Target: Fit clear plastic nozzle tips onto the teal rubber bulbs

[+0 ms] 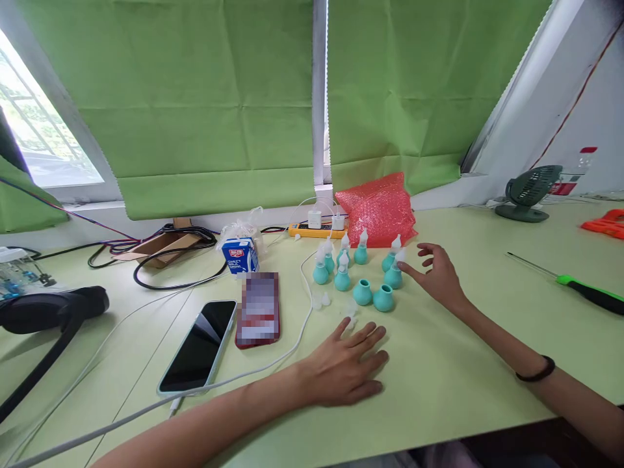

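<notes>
Several small teal rubber bulbs [362,292] stand in a cluster on the pale green table [463,390], most with clear white tips, two without. My right hand [439,273] reaches in from the right, fingers apart, its fingertips touching the tipped bulb [394,273] at the cluster's right edge. My left hand [348,367] lies flat on the table just in front of the cluster, fingers stretched out, holding nothing. Loose clear tips [322,300] lie near its fingertips and left of the bulbs.
Two phones [202,344] lie left of centre with a white cable [292,341] crossing them. A small milk carton [240,255], red bubble-wrap bag [377,209], power strip [316,229], green fan [529,193], green-handled screwdriver [585,292] and black cables [160,260] surround the bulbs.
</notes>
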{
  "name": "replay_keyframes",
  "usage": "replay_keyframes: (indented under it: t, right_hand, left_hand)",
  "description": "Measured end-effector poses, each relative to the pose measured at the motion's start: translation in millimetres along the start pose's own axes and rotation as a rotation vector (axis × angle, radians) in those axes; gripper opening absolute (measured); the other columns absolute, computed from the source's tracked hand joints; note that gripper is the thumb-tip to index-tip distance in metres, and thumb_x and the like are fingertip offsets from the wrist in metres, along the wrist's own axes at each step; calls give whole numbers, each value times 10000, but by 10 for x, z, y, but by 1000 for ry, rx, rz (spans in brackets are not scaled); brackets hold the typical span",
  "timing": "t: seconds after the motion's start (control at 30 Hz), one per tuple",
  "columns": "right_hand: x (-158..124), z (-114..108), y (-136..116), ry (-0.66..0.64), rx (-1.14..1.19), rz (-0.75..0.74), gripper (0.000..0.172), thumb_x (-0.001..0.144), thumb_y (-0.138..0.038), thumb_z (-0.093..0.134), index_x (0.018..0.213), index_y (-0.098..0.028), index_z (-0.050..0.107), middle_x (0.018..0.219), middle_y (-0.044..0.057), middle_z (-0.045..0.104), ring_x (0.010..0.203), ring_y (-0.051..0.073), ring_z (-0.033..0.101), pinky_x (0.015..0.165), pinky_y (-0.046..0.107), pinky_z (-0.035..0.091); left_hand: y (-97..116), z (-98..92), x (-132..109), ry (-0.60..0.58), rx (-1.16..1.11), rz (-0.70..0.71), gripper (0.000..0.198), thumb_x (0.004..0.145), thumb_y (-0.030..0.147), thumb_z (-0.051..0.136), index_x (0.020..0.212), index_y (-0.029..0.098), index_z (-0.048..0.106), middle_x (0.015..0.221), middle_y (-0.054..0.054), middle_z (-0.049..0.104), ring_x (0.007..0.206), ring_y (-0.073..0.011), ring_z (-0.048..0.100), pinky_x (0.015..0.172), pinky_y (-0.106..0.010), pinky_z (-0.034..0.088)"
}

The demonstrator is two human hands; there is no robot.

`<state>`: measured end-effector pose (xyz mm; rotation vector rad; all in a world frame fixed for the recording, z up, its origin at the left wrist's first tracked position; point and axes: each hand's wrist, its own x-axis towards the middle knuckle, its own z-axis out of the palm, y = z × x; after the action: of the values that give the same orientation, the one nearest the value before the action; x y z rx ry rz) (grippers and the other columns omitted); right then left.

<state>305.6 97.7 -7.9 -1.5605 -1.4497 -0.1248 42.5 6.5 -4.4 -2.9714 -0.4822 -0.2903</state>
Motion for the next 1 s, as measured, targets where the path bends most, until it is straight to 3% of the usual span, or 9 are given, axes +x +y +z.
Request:
replay_keyframes:
  t: [0.13, 0.23, 0.37, 0.57, 0.67, 0.77, 0.87, 0.9, 1.0]
  right_hand:
    - [-4, 186, 190, -121, 25, -20, 478, 629, -522, 562, 933, -155, 517, 872, 70, 530, 612, 148, 495, 556, 308, 435]
    - [-63, 242, 235, -184, 67, -80, 348, 703, -477, 504, 836, -159, 545, 804, 52, 555, 598, 142, 503, 546, 289, 436]
    - [-95, 199, 165, -127, 86, -102, 303, 748, -452, 449, 829, -169, 520, 802, 51, 544, 660, 165, 523, 555, 296, 442]
    - [-159, -50, -256, 136, 272, -230, 201, 737, -359, 489, 860, -202, 473, 869, 56, 535, 793, 200, 535, 694, 359, 457]
    - [-308, -160, -563, 89, 372, -342, 202, 716, -306, 515, 885, -213, 453, 899, 58, 575, 814, 207, 562, 701, 352, 465]
    - [-483, -233, -844, -44, 423, -485, 233, 687, -247, 552, 890, -215, 441, 809, 48, 607, 709, 185, 587, 619, 307, 484]
    - [-634, -248, -1022, -143, 355, -614, 199, 681, -239, 542, 864, -220, 466, 724, 18, 613, 634, 161, 592, 587, 273, 477]
    - [-679, -236, -1051, -158, 347, -659, 207, 675, -240, 542, 869, -220, 472, 716, 12, 615, 633, 157, 596, 588, 265, 473]
    - [-806, -160, -1065, -197, 376, -715, 244, 653, -238, 539, 888, -217, 477, 709, 1, 617, 628, 147, 597, 586, 254, 461]
  left_hand:
    - [-66, 92, 162, 41, 142, 28, 383, 857, 364, 302, 1088, 106, 465, 1161, -167, 492, 1141, -249, 371, 948, -521, 223]
    - [-100, 119, 196, 34, 188, -28, 432, 840, 411, 315, 1102, 99, 456, 1095, -178, 529, 1079, -278, 428, 920, -530, 248]
    - [-127, 104, 154, 19, 214, -129, 440, 838, 416, 315, 1093, 87, 458, 1066, -190, 537, 1043, -293, 452, 894, -530, 269]
    - [-194, 160, 73, 22, 333, -148, 294, 842, 199, 337, 1044, 53, 494, 1055, -195, 548, 1065, -294, 439, 891, -510, 287]
    - [-248, 231, 66, 53, 406, -103, 251, 818, 107, 355, 984, 36, 529, 1064, -203, 546, 1077, -301, 435, 879, -484, 313]
    - [-271, 234, 44, 158, 422, -50, 220, 810, 78, 368, 927, 47, 551, 1096, -205, 528, 1094, -299, 423, 873, -454, 329]
    - [-232, 105, -34, 321, 264, -64, 190, 794, 92, 378, 866, 93, 554, 1006, -170, 573, 986, -245, 502, 800, -380, 396]
    - [-206, 38, -70, 373, 154, -101, 173, 782, 123, 383, 778, 115, 556, 865, -138, 607, 870, -218, 543, 717, -337, 430]
    - [-125, -162, -178, 480, -236, -329, 187, 737, 263, 399, 615, 159, 494, 563, -48, 534, 563, -150, 493, 538, -272, 411]
